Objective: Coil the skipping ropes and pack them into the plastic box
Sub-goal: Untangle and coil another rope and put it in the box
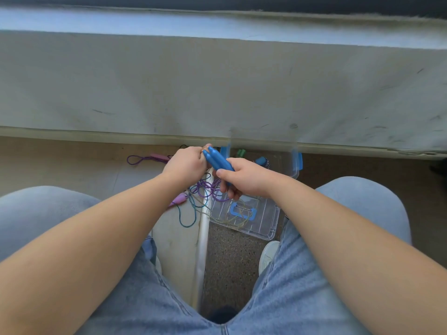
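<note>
Right hand (244,176) was clamped round the pair of blue handles (217,160), both sticks side by side, held up above the floor and slanting away to the left. The left hand (186,164) met them at their far tips, fingers curled in, but the back of the hand hid what they closed on, so I couldn't tell its grip.

Just beyond the hands the clear plastic box (295,169) sat on the floor against the foot of a grey wall (217,88), its walls blurred. A green handle (240,153) and another blue one (261,160) showed inside.

Under the right hand lay the clear lid (266,226), with a thin yellowish cord (238,220) looped over it. A purple rope (135,160) trailed off left, one purple handle (180,198) lying near a tangle of purple and teal cord (186,223) beneath the hands. A pale strip (203,238) ran along the floor between the knees, and a white shoe (268,253) peeked out beside the right leg.
</note>
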Demonstrator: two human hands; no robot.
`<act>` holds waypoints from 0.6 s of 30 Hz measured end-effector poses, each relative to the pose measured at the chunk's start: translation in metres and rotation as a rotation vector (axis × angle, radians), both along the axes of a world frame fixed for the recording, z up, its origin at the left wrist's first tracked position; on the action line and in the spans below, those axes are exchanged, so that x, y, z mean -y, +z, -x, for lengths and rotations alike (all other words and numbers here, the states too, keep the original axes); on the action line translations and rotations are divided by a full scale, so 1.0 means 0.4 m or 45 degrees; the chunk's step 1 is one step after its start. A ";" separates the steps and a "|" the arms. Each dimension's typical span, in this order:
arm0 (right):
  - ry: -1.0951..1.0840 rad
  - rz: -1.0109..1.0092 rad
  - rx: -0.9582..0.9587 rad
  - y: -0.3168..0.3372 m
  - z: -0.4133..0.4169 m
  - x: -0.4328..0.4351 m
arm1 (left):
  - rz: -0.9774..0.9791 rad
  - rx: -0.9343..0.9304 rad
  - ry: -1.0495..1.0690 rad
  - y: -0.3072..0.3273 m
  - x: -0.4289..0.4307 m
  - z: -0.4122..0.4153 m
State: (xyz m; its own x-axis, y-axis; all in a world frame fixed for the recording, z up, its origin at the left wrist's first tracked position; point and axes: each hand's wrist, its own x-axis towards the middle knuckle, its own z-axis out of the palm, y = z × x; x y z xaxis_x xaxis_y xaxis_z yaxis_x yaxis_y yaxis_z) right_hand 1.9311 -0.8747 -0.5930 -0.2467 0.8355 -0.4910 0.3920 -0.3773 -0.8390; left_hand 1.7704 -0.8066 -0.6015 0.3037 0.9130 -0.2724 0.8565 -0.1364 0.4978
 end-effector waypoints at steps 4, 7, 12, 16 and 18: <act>-0.013 0.014 -0.010 -0.002 0.001 -0.004 | 0.003 0.006 -0.007 -0.008 -0.005 0.000; 0.002 -0.034 0.030 -0.002 0.001 -0.005 | 0.016 0.030 -0.004 -0.015 -0.012 0.001; -0.374 -0.135 -0.184 0.006 0.005 -0.025 | 0.021 -0.114 -0.294 0.004 0.020 -0.015; -0.338 -0.300 0.454 -0.002 -0.026 -0.048 | -0.145 -0.352 -0.678 0.020 0.078 -0.047; -0.083 -0.345 0.845 -0.010 -0.030 -0.035 | -0.354 -0.513 -0.892 0.039 0.090 -0.058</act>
State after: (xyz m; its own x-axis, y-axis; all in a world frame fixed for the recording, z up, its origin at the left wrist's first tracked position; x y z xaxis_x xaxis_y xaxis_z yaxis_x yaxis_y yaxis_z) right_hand 1.9431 -0.8608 -0.5969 0.0863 0.9522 -0.2932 0.8357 -0.2294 -0.4990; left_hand 1.7935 -0.8426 -0.5858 0.7511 0.6004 -0.2745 0.6333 -0.7727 0.0429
